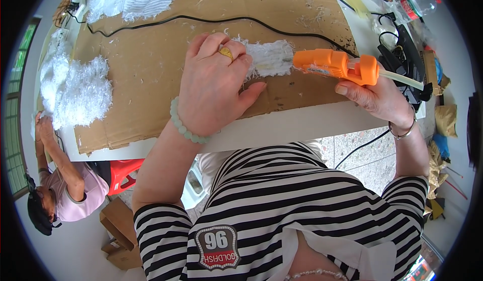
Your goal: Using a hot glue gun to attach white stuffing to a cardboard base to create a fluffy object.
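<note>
My right hand (380, 97) is wrapped round an orange hot glue gun (322, 62), its thumb along the near side. A pale glue stick (402, 79) sticks out of the gun's back end. The nozzle points left, at the right end of a white fringed piece of fabric (274, 57); whether it touches cannot be made out. My left hand (216, 79) lies over the fabric's left end with bent fingers, holding it on the cardboard sheet (166, 74). Its fingertips and that end of the fabric are partly hidden.
White fluffy fabric pieces (83, 92) are piled at the left, and more white fabric (128, 2) lies at the back. A black cable (226, 18) crosses the cardboard. A plastic bottle (420, 4) is at the far right. Another person (75, 185) works at the left edge.
</note>
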{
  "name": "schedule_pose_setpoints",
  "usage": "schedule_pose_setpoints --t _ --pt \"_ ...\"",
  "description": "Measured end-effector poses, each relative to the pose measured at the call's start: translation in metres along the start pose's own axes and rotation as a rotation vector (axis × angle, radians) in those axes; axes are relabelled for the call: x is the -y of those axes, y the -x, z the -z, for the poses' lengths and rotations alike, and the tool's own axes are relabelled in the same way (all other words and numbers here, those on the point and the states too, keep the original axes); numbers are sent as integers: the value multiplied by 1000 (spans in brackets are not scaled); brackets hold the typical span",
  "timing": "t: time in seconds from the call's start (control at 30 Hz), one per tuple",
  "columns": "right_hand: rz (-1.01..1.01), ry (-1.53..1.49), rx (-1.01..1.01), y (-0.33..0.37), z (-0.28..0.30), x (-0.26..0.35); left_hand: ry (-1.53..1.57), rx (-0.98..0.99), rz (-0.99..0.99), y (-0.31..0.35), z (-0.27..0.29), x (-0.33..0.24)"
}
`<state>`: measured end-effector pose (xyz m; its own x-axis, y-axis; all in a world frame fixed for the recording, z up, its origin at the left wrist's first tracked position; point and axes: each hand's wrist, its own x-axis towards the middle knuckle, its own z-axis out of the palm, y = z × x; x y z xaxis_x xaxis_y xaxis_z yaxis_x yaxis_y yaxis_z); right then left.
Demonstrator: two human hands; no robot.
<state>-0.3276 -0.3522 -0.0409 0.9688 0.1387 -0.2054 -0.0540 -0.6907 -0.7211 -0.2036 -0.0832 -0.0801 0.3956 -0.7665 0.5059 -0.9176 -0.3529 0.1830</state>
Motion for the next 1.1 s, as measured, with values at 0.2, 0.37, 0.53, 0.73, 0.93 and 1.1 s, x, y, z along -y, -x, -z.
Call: schedule_pose_setpoints --t 0.2,0.37,0.53,0.73,0.93,1.1 --pt "13 86 -59 -2 0 -1 6 0 3 0 -1 0" --pt "-10 94 -43 0 0 3 5 -1 6 0 -1 0" --pt "28 48 -17 2 -2 10 6 -2 7 0 -1 0" --pt "21 11 27 -5 -4 17 14 -11 7 1 -2 1" --pt "43 -145 -99 -4 -3 17 30 -20 6 -1 -1 0" --pt "57 -467 -313 -13 -3 15 2 -2 14 -3 0 0"
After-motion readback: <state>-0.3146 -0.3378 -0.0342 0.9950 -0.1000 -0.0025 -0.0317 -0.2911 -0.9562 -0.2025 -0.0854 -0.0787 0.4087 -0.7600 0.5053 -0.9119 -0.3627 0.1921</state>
